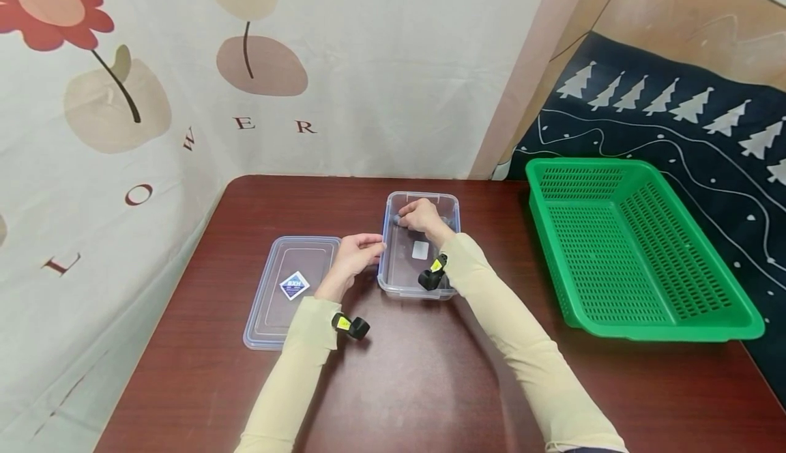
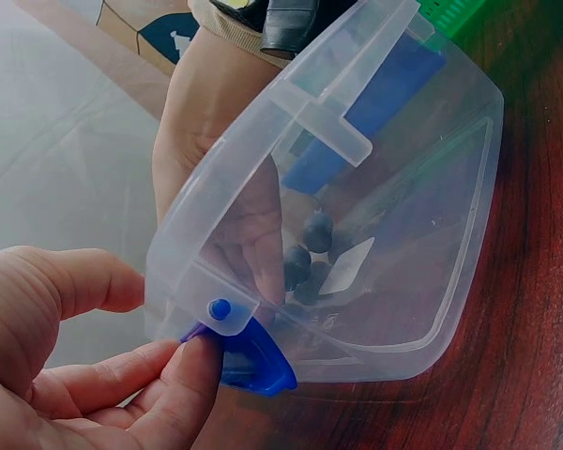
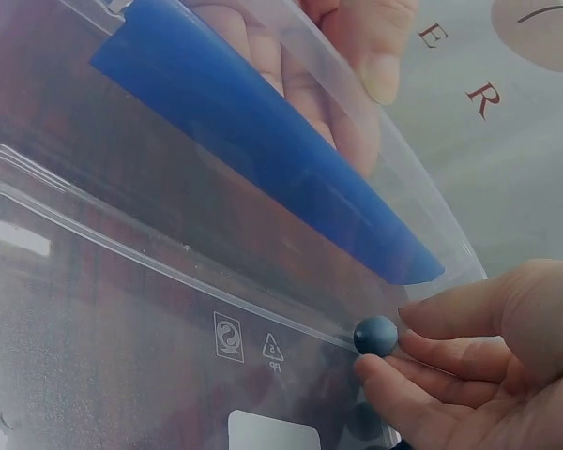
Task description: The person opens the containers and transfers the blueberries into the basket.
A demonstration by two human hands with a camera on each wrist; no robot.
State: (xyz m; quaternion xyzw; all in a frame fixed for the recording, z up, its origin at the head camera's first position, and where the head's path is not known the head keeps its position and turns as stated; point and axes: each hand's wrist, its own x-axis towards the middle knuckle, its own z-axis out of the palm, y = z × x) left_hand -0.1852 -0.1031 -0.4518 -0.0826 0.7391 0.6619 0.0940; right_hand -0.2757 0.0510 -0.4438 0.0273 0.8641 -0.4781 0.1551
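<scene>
A clear plastic box [image 1: 399, 272] with blue side latches lies lidless at the middle of the table. My left hand [image 1: 359, 256] is at its left side; fingertips hold the blue latch [image 2: 255, 356] there, with another finger close to the rim. Down inside the box, my right hand [image 1: 424, 217] pinches a small dark blue-grey ball [image 3: 375, 336] between thumb and fingers, near the far left corner. Through the clear wall, the left wrist view shows dark round shapes close together by the right fingers. A white label [image 1: 420, 250] is on the box bottom.
The box's clear lid [image 1: 293, 306], with a diamond BXH sticker [image 1: 295, 285], lies flat to the left. A large green plastic basket [image 1: 620, 330] stands on the right. The reddish-brown table [image 1: 424, 385] meets a printed cloth [image 1: 381, 132] at its back edge.
</scene>
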